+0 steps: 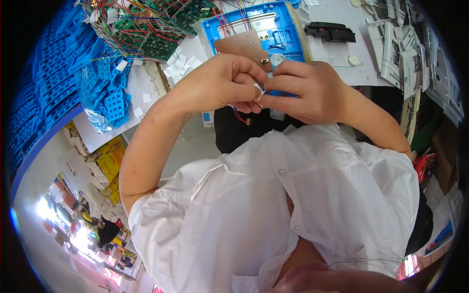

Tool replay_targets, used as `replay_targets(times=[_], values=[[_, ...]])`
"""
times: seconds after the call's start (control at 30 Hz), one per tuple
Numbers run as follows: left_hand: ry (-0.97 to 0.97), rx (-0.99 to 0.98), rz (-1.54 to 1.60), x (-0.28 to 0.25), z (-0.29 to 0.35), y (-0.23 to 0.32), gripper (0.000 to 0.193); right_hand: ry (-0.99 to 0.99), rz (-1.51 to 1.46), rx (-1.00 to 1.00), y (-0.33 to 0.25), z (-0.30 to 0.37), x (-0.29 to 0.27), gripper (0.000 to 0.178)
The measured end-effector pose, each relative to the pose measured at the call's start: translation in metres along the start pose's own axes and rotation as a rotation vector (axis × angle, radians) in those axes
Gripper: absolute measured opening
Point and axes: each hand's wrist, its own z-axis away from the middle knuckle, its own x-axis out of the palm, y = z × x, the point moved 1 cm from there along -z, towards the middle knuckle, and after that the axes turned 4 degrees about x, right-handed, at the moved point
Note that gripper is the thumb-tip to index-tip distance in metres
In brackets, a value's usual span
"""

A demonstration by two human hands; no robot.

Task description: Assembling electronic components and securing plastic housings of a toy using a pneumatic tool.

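Past shirt [229, 205], pinches slip [259, 88] tight in left hand [225, 79], beside right hand [312, 90] — cannot tell right grip, long axis, direction.

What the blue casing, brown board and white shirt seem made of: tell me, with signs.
The blue casing looks like hard plastic, slightly glossy, with molded ridges. The brown board seems a stiff laminate, dull and flat with straight edges. The white shirt looks like thin matte fabric, perhaps cotton, from its soft wrinkles.

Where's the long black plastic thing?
In the head view, the long black plastic part lies on the white table, upper right, beyond the bare right hand and right of the blue plastic casing.
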Motion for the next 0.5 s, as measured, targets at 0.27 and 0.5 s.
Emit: replay_targets(times=[0.27,0.5], values=[[0.148,0.075,-0.014,0.014,0.006,-0.007,0.029,0.078,-0.375,0.437,-0.008,-0.002,-0.001,0.016],[0.289,0.18,-0.141,0.028,0.01,-0.017,0.028,-0.01,-0.193,0.307,-0.007,-0.013,0.001,0.017]])
